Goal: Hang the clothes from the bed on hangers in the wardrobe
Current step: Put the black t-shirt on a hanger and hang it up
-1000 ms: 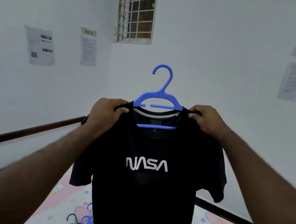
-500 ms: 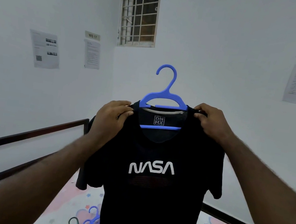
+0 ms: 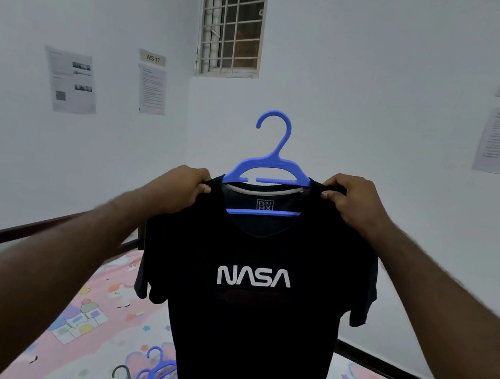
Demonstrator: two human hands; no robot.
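- Black NASA T-shirt [image 3: 248, 319] drapes the blue hanger [image 3: 273, 163].
- My left hand [image 3: 182, 190] and right hand [image 3: 353, 204] grip its shoulders beside the hanger.
- Neck label [image 3: 264, 205], half-hidden 1 second ago, shows fully.

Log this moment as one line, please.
black NASA T-shirt on blue hanger | left hand pinches shoulder | right hand pinches shoulder | not yet hung

Left hand [image 3: 183, 190], right hand [image 3: 355, 205] aloft; fingers [image 3: 333, 196] curled.
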